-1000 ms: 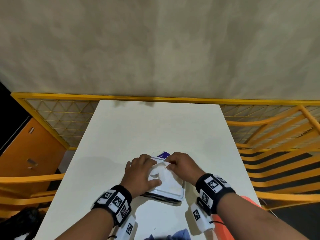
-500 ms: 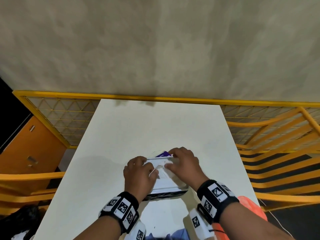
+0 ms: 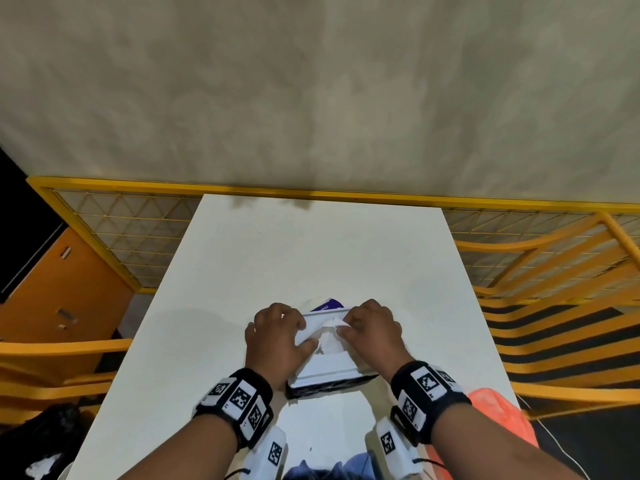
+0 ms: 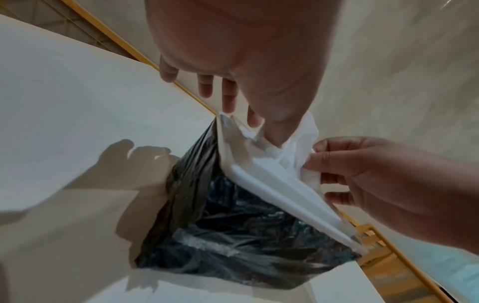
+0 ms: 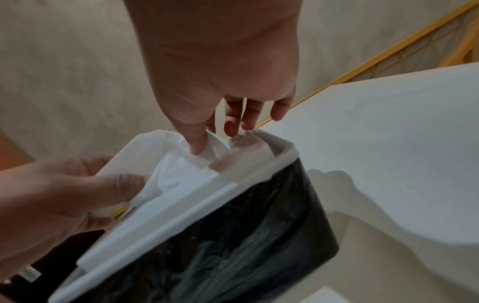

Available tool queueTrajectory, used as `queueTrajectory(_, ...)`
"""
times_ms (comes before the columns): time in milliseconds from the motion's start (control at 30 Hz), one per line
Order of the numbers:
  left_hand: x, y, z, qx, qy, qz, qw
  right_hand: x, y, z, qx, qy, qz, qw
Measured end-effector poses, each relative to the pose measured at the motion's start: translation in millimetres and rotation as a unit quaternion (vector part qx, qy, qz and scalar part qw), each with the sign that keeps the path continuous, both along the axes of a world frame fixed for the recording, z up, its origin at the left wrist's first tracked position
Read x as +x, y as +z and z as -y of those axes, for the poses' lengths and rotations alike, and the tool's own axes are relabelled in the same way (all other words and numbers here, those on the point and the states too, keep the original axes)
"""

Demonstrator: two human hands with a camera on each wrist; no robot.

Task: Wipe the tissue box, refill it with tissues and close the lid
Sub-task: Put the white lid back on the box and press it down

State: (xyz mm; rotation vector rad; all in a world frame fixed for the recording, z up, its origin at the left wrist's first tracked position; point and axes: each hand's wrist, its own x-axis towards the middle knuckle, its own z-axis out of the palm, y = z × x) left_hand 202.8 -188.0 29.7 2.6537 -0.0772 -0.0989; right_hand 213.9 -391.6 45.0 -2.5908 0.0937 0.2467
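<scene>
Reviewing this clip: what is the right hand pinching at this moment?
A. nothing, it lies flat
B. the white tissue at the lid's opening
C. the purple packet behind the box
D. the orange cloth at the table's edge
B: the right hand pinches the white tissue that pokes up through the lid, thumb against fingertip.

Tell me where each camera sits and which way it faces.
Head: on the person's head, facing forward and down at the white rectangular table; both forearms, left hand and right hand show.
Left wrist: on the left wrist, looking along the palm at the black-sided, white-lidded plastic tissue box; right hand enters too.
Right wrist: mirrored, along the right palm; left hand enters.
Shared: both wrist views show both hands and the white paper tissue.
</scene>
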Motion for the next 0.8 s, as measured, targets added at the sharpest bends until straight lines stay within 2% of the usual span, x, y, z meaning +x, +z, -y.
queueTrajectory(100,-2.6,-2.5,6.4,0.029,0.009,-0.005,1.0,-1.4,1.8,0.6,0.038,-0.004,0.005,0.999)
queueTrajectory(233,-0.3,-1.7,15.7,0.0,0.031,-0.008,0.999,-1.3,4.5,2.7,0.028,0.062,0.017,0.998)
queueTrajectory(400,-4.7,-1.2,5.6,-0.032,0.031,-0.019,0.999,9.9,4.9,-0.5,0.086,0.0,0.008,0.996)
queueTrajectory(500,-9.9,-3.1,-0.9,-0.036,0.033,-0.029,0.998,9.9,0.0,0.2,0.064,0.032,0.004,0.997)
queueTrajectory(600,-14.6,-6.9,-5.0,-0.021,0.039,-0.034,0.998,10.5,-2.0,1.1,0.078,0.021,0.012,0.997)
queueTrajectory(700,-17.5,-6.2,-0.2,-0.03,0.081,-0.048,0.995,11.0,-0.6,-1.7,0.081,0.024,0.011,0.996)
queueTrajectory(800,-11.3,-0.5,13.6,-0.037,0.14,-0.095,0.985,10.7,2.1,-3.2,0.097,0.011,0.009,0.995)
